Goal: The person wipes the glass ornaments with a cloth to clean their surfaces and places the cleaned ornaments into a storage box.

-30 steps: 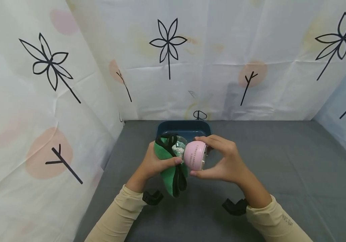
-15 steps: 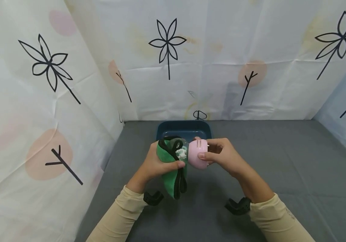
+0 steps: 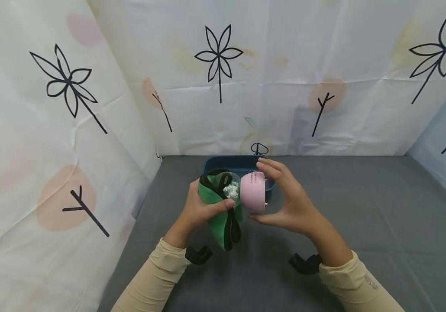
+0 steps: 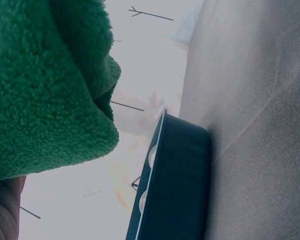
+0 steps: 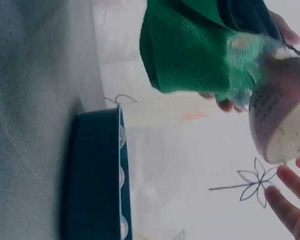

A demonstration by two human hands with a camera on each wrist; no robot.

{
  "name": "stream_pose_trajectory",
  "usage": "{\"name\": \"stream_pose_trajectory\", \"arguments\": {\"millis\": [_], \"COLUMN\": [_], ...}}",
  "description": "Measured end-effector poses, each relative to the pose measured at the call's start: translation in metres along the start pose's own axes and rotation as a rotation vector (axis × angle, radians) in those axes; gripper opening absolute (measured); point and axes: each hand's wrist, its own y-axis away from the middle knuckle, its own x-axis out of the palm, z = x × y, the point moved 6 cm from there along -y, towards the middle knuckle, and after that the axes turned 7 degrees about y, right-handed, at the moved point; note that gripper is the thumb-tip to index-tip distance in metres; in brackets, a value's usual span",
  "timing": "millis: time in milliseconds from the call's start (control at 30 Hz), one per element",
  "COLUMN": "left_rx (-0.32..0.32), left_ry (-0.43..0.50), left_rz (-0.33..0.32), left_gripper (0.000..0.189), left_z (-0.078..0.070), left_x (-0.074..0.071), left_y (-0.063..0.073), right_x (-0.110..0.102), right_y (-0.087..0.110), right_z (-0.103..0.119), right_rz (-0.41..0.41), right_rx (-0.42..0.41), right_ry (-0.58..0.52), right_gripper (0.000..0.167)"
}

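A snow globe has a clear dome (image 3: pixel 232 190) with white and teal bits inside and a pink rounded base (image 3: pixel 252 191) with small lettering. It lies on its side in the air, base toward the right. My left hand (image 3: pixel 197 211) grips the dome through a folded green cloth (image 3: pixel 218 229) with black edging, thumb in front. Spread around the base is my right hand (image 3: pixel 294 203), fingers above and thumb below, seemingly apart from it. In the right wrist view, the fingertips (image 5: pixel 285 197) lie near the base's underside. Part of the dome is hidden by the cloth.
A dark blue tray (image 3: pixel 217 162) stands behind the hands on the grey table (image 3: pixel 363 208). Several clear rounded things (image 5: pixel 122 177) show over its rim in the right wrist view. Patterned white curtains (image 3: pixel 277 104) enclose the back and sides.
The right hand gripped the pink base and turned it, the lettering shifting upward. Now its fingers have spread off the base. The left hand keeps holding the cloth and globe, raised slightly.
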Motion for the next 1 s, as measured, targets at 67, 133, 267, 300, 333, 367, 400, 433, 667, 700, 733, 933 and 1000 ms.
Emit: {"name": "stream_pose_trajectory", "arguments": {"millis": [67, 133, 267, 300, 333, 367, 400, 433, 667, 700, 733, 933, 1000], "left_rx": [-0.007, -0.02, -0.057, -0.064, -0.069, -0.076, -0.078, -0.076, -0.037, -0.035, -0.035, -0.047, -0.034], "left_ry": [0.016, 0.034, 0.067, 0.074, 0.083, 0.094, 0.104, 0.11, 0.062, 0.048, 0.039, 0.014, 0.007], "left_rz": [-0.006, -0.011, -0.005, 0.002, 0.012, 0.023, 0.038, 0.052, 0.117, 0.124, 0.13, 0.123, 0.097], "left_gripper": [0.061, 0.058, 0.054, 0.054, 0.053, 0.053, 0.052, 0.052, 0.051, 0.051, 0.052, 0.056, 0.057], "left_z": [0.0, 0.0, 0.001, 0.001, 0.001, 0.002, 0.001, 0.001, -0.003, -0.004, -0.004, -0.004, -0.004], "left_x": [0.0, 0.0, 0.002, 0.003, 0.004, 0.005, 0.007, 0.008, 0.012, 0.012, 0.012, 0.012, 0.01], "left_y": [0.0, 0.0, 0.0, 0.0, 0.0, 0.0, 0.0, 0.0, 0.001, 0.002, 0.003, 0.004, 0.004], "right_x": [-0.001, -0.002, -0.005, -0.006, -0.007, -0.007, -0.008, -0.009, -0.01, -0.008, -0.007, 0.005, 0.009], "right_y": [0.0, 0.0, 0.0, 0.0, 0.0, 0.001, 0.001, 0.001, 0.002, 0.002, 0.003, 0.009, 0.009], "right_z": [0.006, 0.011, 0.015, 0.015, 0.016, 0.016, 0.016, 0.016, 0.01, 0.007, 0.004, -0.012, -0.014], "right_rz": [-0.019, -0.034, -0.056, -0.059, -0.063, -0.067, -0.071, -0.076, -0.057, -0.039, -0.02, 0.094, 0.116], "right_rx": [-0.087, -0.141, -0.167, -0.164, -0.159, -0.155, -0.148, -0.145, -0.023, 0.019, 0.064, 0.329, 0.361], "right_ry": [0.043, 0.068, 0.084, 0.089, 0.092, 0.093, 0.09, 0.084, -0.061, -0.09, -0.122, -0.323, -0.384], "right_gripper": [0.102, 0.093, 0.087, 0.086, 0.085, 0.085, 0.085, 0.085, 0.086, 0.084, 0.082, 0.068, 0.069]}}
